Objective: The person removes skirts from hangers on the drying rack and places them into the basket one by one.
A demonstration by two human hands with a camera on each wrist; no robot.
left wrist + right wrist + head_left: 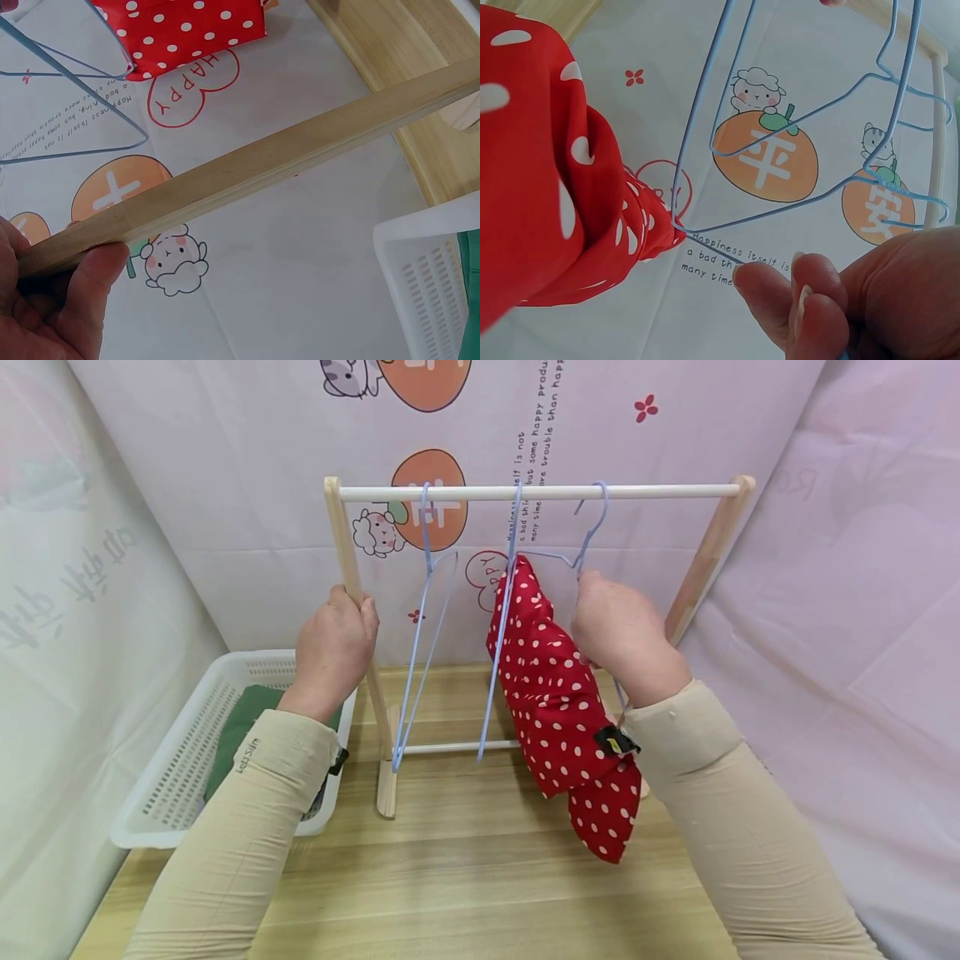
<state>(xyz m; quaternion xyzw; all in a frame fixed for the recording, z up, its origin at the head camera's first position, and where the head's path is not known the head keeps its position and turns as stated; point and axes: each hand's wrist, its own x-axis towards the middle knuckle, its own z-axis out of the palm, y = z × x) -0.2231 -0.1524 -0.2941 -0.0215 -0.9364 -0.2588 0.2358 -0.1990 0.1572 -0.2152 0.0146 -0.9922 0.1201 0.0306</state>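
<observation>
My left hand (337,647) grips the left wooden upright (247,161) of a small clothes rack, thumb and fingers on either side of it. The right hand (622,631) pinches the wire of a blue hanger (592,532) just below its neck, thumb against fingertips (821,322). That hanger's hook is over the white top rod (667,491). A red cloth item with white dots (551,693) hangs down from this hanger, one corner up at the wire's left end. Part of the cloth is hidden behind the right hand and sleeve.
Two bare blue hangers hang from the rod, one toward the left (414,668) and one in the middle (497,672), right beside the red cloth. A white basket (168,752) with dark green cloth (232,739) stands left of the rack on the wooden table (465,877).
</observation>
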